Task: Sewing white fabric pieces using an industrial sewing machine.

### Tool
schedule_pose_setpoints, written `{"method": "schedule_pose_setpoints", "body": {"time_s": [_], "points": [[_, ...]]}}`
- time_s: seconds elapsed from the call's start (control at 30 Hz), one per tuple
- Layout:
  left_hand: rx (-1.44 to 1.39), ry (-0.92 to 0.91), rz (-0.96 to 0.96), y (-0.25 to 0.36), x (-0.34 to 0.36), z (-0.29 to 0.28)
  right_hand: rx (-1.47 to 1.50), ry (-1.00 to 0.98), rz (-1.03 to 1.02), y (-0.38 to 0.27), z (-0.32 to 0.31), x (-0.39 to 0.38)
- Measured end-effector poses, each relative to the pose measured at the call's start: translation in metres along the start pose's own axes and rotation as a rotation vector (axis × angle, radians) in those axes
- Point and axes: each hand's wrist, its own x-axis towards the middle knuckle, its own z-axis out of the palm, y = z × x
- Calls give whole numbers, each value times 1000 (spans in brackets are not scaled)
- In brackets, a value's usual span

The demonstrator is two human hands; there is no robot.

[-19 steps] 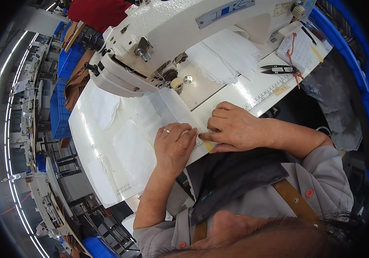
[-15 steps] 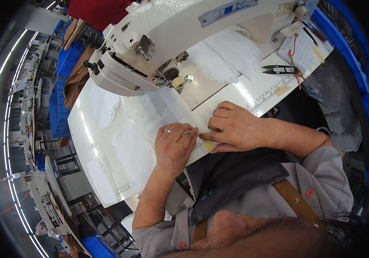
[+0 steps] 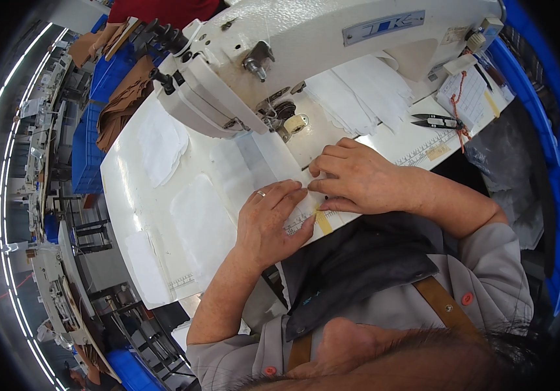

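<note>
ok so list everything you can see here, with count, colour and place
industrial sewing machine: one, white, top centre on the table
sewing table: one, white, centre
thin fabric piece: one, white, under both hands by the needle
cut fabric stack: one, white, right of the needle
thread snips: one, black, table's right end
plastic bins: several, blue, left of the table
folded cloth: a pile, brown, on the left bins
left hand: one, ringed, flat on the fabric
right hand: one, fingertips pressing the fabric

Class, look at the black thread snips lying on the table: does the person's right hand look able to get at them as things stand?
Probably yes. The right hand rests on the white fabric, and the thread snips lie in the open on the table beyond it, with nothing lying between them.
</note>
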Motion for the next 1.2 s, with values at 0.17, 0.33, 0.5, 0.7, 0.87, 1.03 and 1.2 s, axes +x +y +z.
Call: {"method": "schedule_pose_setpoints", "body": {"time_s": [0.17,0.33,0.5,0.7,0.87,1.03,1.2], "points": [[36,2,-6,-21,4,-1,-65,-47,36,3,1,14],[44,31,6,-44,14,-2,-130,-7,72,1,3,20],[21,40,-8,-59,28,-3,-153,13,104,1,7,18],[27,85,-29,-76,41,-2,-135,15,126,0,6,16],[27,115,1,-103,50,-1,-139,38,123,2,7,12],[370,364,-426,-155,62,-18,-124,47,111,1,9,15],[740,439,-447,-160,78,-12,-80,22,134,5,7,16]]}}
